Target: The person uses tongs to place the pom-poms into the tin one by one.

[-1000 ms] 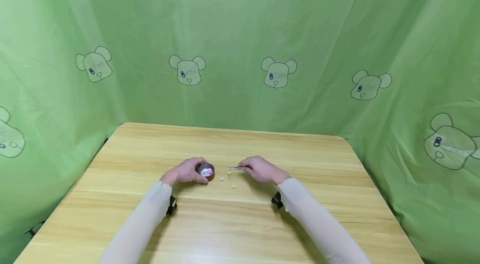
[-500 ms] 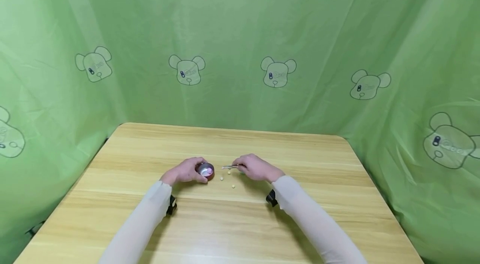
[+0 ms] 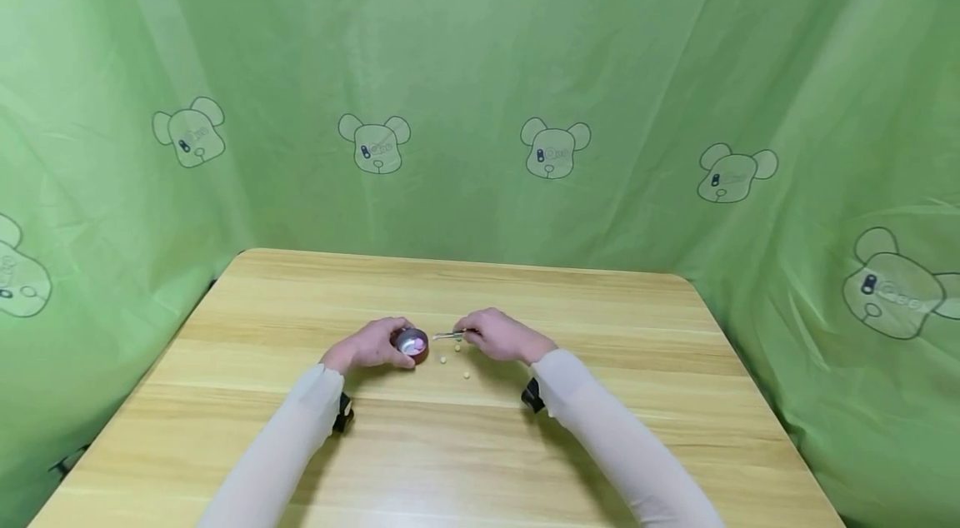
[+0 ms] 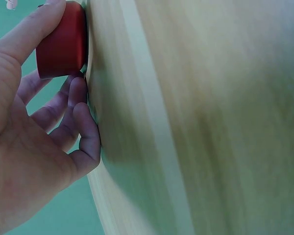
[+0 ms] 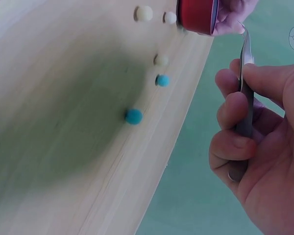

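Note:
On the left, my left hand [image 3: 371, 342] holds a small round red tin [image 4: 63, 44] between thumb and fingers, its mouth facing up. Pink bits [image 3: 418, 344] lie inside its silvery interior. My right hand [image 3: 501, 335] grips bent-tip metal tweezers [image 5: 246, 51], whose tips point at the tin and stay just short of it in the head view. Whether the tips pinch anything is too small to tell. Below the tweezers, several little balls lie on the table, among them a cream ball [image 5: 144, 13], a larger blue ball [image 5: 134, 116] and a smaller blue ball [image 5: 162, 80].
The light wood table [image 3: 420, 453] runs back to a green curtain [image 3: 465, 28] with printed bear heads, which also hangs at both sides. A dark wrist camera [image 3: 533, 396] sits under the right sleeve, and another wrist camera [image 3: 343, 413] under the left.
My right hand has moved left with the tweezers, from over the balls towards the tin. My left hand and the tin have stayed in place.

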`<state>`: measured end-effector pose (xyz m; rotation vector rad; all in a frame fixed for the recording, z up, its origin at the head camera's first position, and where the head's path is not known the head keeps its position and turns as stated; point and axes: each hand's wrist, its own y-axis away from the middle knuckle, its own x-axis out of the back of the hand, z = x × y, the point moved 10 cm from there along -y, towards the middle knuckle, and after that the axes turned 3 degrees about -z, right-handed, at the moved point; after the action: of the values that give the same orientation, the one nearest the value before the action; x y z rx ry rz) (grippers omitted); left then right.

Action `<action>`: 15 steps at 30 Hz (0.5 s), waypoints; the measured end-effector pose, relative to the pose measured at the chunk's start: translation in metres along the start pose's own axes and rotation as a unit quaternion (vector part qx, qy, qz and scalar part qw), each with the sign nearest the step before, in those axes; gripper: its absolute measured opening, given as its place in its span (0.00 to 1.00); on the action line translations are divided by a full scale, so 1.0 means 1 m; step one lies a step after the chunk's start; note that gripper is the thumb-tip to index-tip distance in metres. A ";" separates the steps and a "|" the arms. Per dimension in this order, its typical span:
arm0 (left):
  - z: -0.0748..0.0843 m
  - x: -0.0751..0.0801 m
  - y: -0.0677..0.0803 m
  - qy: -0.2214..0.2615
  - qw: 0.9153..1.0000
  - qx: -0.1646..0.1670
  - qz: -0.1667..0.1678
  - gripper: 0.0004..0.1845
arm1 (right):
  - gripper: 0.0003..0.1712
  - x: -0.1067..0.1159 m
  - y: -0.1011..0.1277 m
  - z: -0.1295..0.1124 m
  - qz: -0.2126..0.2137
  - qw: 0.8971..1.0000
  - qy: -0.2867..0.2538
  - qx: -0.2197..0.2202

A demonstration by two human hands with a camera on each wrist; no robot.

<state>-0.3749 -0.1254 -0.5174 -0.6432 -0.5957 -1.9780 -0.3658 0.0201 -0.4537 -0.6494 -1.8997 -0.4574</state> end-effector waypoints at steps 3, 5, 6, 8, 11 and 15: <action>0.000 0.000 -0.001 -0.004 1.000 -0.003 0.001 0.26 | 0.14 -0.003 -0.004 -0.001 -0.007 1.000 0.004 -0.001; 0.001 0.000 -0.001 -0.007 1.000 -0.006 0.001 0.27 | 0.13 -0.005 -0.007 -0.003 -0.009 1.000 0.006 0.001; 0.001 0.000 -0.001 -0.007 1.000 -0.006 0.002 0.27 | 0.13 -0.005 -0.008 -0.004 -0.009 1.000 0.008 0.004; 0.001 0.001 -0.001 -0.006 1.000 -0.006 0.003 0.27 | 0.13 -0.006 -0.010 -0.006 -0.011 1.000 0.009 0.007; 0.001 0.002 -0.001 -0.006 1.000 -0.005 0.004 0.27 | 0.13 -0.009 -0.013 -0.008 -0.015 1.000 0.011 0.009; 0.001 0.001 0.000 -0.010 1.000 -0.005 0.002 0.27 | 0.14 -0.014 -0.018 -0.008 -0.026 1.000 0.005 -0.002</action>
<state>-0.3753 -0.1258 -0.5162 -0.6697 -0.5965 -1.9736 -0.3663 -0.0019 -0.4638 -0.6003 -1.9099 -0.4970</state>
